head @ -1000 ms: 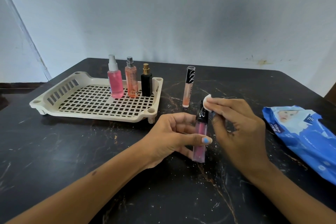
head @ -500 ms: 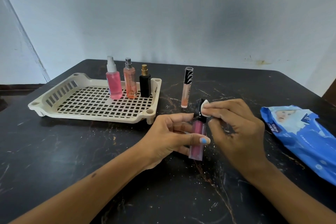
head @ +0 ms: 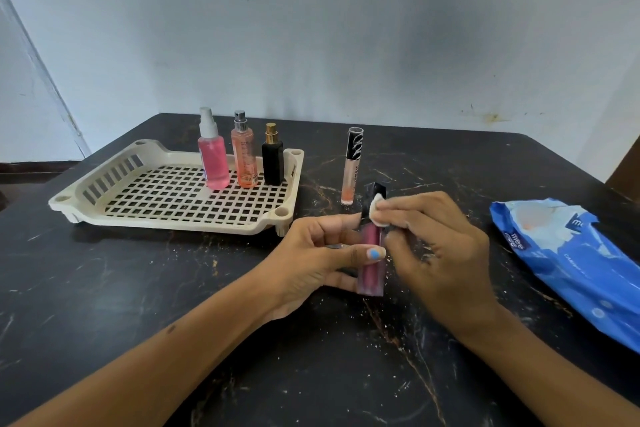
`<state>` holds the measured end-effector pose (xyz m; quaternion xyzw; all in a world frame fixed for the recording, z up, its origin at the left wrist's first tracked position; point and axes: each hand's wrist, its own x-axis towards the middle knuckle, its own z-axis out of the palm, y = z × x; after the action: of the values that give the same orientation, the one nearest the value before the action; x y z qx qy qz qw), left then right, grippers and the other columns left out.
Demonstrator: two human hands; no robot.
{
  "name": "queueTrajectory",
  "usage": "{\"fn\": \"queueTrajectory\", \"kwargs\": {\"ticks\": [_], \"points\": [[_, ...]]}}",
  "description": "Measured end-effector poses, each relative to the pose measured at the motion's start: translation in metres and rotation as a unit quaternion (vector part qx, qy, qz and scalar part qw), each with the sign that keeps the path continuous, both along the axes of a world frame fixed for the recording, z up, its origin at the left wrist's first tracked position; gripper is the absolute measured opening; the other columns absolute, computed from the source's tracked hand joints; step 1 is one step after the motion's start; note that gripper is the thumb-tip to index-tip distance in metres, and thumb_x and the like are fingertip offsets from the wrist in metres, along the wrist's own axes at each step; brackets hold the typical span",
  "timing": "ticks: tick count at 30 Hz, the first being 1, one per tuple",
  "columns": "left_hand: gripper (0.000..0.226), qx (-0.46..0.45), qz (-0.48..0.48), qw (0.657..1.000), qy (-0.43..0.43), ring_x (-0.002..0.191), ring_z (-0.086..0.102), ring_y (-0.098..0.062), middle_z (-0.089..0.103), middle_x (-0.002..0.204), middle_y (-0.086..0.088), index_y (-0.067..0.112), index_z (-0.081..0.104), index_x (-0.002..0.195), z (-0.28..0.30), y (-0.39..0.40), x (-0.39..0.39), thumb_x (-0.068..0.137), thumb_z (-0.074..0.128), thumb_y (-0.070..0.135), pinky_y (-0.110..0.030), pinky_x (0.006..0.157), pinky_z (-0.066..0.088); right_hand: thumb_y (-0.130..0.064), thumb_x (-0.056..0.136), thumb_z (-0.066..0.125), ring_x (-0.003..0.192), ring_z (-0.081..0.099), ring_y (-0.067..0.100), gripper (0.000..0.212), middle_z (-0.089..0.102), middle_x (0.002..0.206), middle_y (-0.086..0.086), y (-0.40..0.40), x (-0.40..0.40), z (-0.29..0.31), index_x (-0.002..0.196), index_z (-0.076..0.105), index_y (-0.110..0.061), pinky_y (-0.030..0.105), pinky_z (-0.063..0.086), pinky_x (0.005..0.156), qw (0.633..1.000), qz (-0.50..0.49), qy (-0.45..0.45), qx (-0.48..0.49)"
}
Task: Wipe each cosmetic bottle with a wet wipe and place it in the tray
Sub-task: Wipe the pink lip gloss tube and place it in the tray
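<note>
My left hand (head: 318, 253) grips a pink lip gloss tube (head: 371, 270) with a black cap, held upright above the table. My right hand (head: 440, 246) pinches a small white wipe (head: 377, 210) against the black cap. A cream slotted tray (head: 114, 180) sits at the left with a pink spray bottle (head: 213, 163), an orange spray bottle (head: 244, 159) and a black bottle with a gold top (head: 272, 159) standing at its far right side. A peach lip gloss tube (head: 350, 170) stands upright on the table right of the tray.
A blue wet-wipe pack (head: 571, 263) lies at the right on the dark marble-patterned table (head: 138, 305). A pale wall runs behind the table's far edge.
The wipe in my right hand has slid down from the cap's top to its lower part. The pink tube sits slightly lower in my left hand's grip.
</note>
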<state>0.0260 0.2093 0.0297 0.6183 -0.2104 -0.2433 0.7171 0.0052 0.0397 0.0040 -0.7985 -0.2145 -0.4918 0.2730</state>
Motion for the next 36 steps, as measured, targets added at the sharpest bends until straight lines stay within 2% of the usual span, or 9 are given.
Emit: {"fn": "queueTrajectory", "kwargs": {"ticks": [3,7,12,17,23,27,30,33,36], "points": [[0.033,0.006,0.003,1.0,0.005,0.08,0.07,-0.022,0.072,0.09,-0.012,0.004,0.07,0.1,0.0003,0.0002,-0.0001,0.067,0.07,0.008,-0.034,0.065,0.059,-0.008,0.086,0.056,0.095,0.063,0.014,0.024,0.069,0.102,0.003,-0.0012,0.0029,0.0013,0.102,0.073,-0.003,0.012,0.048,0.087,0.999,-0.019,0.014,0.033],[0.031,0.01,0.005,1.0,0.004,0.08,0.07,-0.022,0.072,0.09,-0.013,0.003,0.07,0.097,0.0005,0.0002,0.0003,0.066,0.071,0.007,-0.035,0.065,0.058,-0.004,0.082,0.057,0.089,0.063,0.011,0.02,0.069,0.094,0.0,0.0007,-0.0021,0.0024,0.09,0.076,-0.003,0.013,0.05,0.082,1.0,0.008,-0.007,0.025],[0.034,0.023,0.017,1.0,0.002,0.073,0.069,-0.018,0.072,0.085,-0.01,0.005,0.071,0.092,0.0018,-0.0008,-0.0004,0.058,0.075,0.011,-0.031,0.058,0.057,-0.005,0.087,0.056,0.097,0.064,0.015,0.024,0.07,0.103,0.005,-0.0007,0.0023,0.002,0.102,0.073,-0.001,0.014,0.048,0.089,0.999,-0.007,0.011,0.039],[0.034,0.035,0.027,0.999,-0.024,0.075,0.068,-0.02,0.071,0.086,-0.013,0.008,0.072,0.091,0.0006,-0.0017,-0.0021,0.058,0.077,0.009,-0.032,0.061,0.057,0.001,0.079,0.058,0.083,0.064,0.017,0.019,0.071,0.089,0.006,0.0015,-0.0009,0.0021,0.084,0.076,0.001,0.019,0.052,0.076,1.0,0.006,-0.021,0.018],[0.029,0.046,0.036,0.997,-0.052,0.068,0.068,-0.014,0.069,0.072,-0.002,0.009,0.07,0.089,-0.0005,-0.002,-0.0023,0.061,0.077,0.003,-0.027,0.055,0.054,-0.002,0.085,0.054,0.096,0.062,0.017,0.025,0.07,0.102,0.007,-0.0017,0.0039,0.0023,0.101,0.073,0.0,0.016,0.049,0.087,0.999,-0.029,0.008,0.014],[0.036,0.051,0.046,0.995,-0.066,0.068,0.068,-0.016,0.072,0.08,-0.005,0.01,0.068,0.092,-0.001,-0.0026,-0.0033,0.057,0.078,0.006,-0.029,0.057,0.056,0.0,0.08,0.056,0.086,0.062,0.016,0.02,0.072,0.09,0.007,0.0012,-0.0011,0.003,0.085,0.075,0.001,0.018,0.051,0.078,1.0,0.0,-0.021,-0.008],[0.039,0.058,0.048,0.995,-0.072,0.072,0.069,-0.022,0.073,0.085,-0.012,0.006,0.066,0.097,-0.0011,-0.0021,-0.0025,0.059,0.078,0.004,-0.033,0.061,0.058,0.0,0.082,0.057,0.091,0.061,0.016,0.021,0.071,0.095,0.007,0.0029,0.0002,0.0017,0.092,0.075,0.001,0.016,0.049,0.085,1.0,0.0,-0.013,-0.025],[0.035,0.064,0.049,0.993,-0.08,0.071,0.069,-0.022,0.073,0.086,-0.015,0.005,0.066,0.096,-0.0011,-0.0026,-0.0028,0.063,0.078,-0.001,-0.03,0.057,0.057,0.0,0.084,0.056,0.096,0.062,0.019,0.025,0.07,0.104,0.008,-0.0014,0.0039,0.0011,0.103,0.072,0.001,0.017,0.048,0.09,0.999,-0.037,0.005,-0.005],[0.035,0.068,0.053,0.992,-0.09,0.066,0.067,-0.017,0.072,0.082,-0.012,0.006,0.066,0.093,-0.0025,-0.0041,-0.0037,0.062,0.079,-0.002,-0.027,0.054,0.055,0.0,0.081,0.056,0.088,0.062,0.017,0.022,0.071,0.093,0.008,-0.0011,0.0008,0.0026,0.092,0.075,0.001,0.017,0.049,0.082,0.999,-0.03,-0.013,0.001]]}}
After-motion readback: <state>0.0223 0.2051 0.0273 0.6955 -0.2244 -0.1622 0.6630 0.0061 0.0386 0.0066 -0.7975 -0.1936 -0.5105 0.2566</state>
